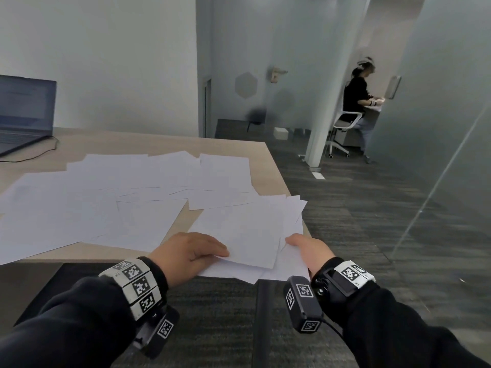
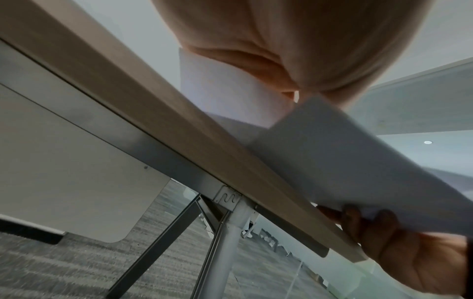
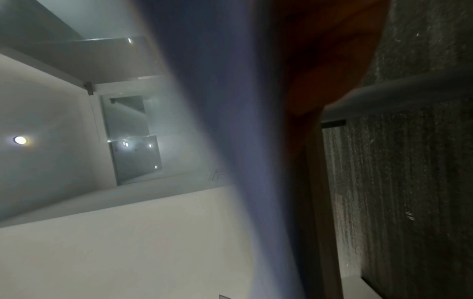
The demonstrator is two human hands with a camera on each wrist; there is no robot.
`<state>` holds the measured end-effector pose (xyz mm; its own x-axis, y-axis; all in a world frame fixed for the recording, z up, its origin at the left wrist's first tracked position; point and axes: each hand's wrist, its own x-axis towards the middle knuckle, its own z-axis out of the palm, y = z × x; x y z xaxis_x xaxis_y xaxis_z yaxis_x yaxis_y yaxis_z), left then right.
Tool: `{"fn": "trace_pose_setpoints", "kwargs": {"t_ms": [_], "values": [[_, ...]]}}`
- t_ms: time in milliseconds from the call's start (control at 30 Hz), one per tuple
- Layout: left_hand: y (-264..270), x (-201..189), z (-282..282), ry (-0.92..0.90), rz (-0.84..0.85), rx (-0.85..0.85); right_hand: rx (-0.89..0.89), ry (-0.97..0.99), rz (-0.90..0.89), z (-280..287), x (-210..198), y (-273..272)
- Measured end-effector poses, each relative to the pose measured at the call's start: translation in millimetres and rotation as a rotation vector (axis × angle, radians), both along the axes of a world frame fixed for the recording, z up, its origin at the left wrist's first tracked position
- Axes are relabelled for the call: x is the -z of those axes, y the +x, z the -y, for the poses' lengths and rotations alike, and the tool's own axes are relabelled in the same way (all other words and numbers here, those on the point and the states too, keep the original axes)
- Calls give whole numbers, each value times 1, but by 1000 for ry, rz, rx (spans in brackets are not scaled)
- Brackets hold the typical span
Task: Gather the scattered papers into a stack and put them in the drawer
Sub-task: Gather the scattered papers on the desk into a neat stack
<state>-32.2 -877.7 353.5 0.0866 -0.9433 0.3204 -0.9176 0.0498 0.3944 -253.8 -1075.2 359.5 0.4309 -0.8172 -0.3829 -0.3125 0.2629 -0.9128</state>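
Observation:
Many white papers [image 1: 106, 197] lie scattered and overlapping across the light wooden table [image 1: 164, 140]. At the table's near right corner a loose bunch of sheets [image 1: 247, 235] hangs over the edge. My left hand [image 1: 191, 251] grips its near left side, thumb on top. My right hand [image 1: 305, 248] pinches its right side, thumb above and fingers below. From the left wrist I see my palm [image 2: 307, 40] over the sheets [image 2: 345, 161], the right hand [image 2: 409, 252] under them, and the table edge [image 2: 179, 125]. The right wrist view is mostly blurred paper [image 3: 230, 121]. No drawer is identifiable.
An open laptop [image 1: 24, 112] with a cable stands at the table's far left. Grey carpet lies to the right, bounded by a glass wall [image 1: 438, 128]; a person [image 1: 357, 96] sits beyond it. Under the table are a metal leg [image 2: 225, 242] and a white panel [image 2: 64, 161].

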Motion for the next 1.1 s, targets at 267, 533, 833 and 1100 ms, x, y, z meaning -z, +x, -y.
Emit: {"fn": "trace_pose_setpoints", "kwargs": {"t_ms": [267,533,833,1100], "values": [[-12,-4,1,166,-10,-134,-100,-32,97,-14,3,9],[-8,-1,9,343,75,-514,-84,-20,111,-19,2,7],[-20,-29,20,384,-113,-369,-92,-72,40,-4,-5,12],[22,-55,73,505,-83,-460,-72,-123,-29,26,-28,17]]}}
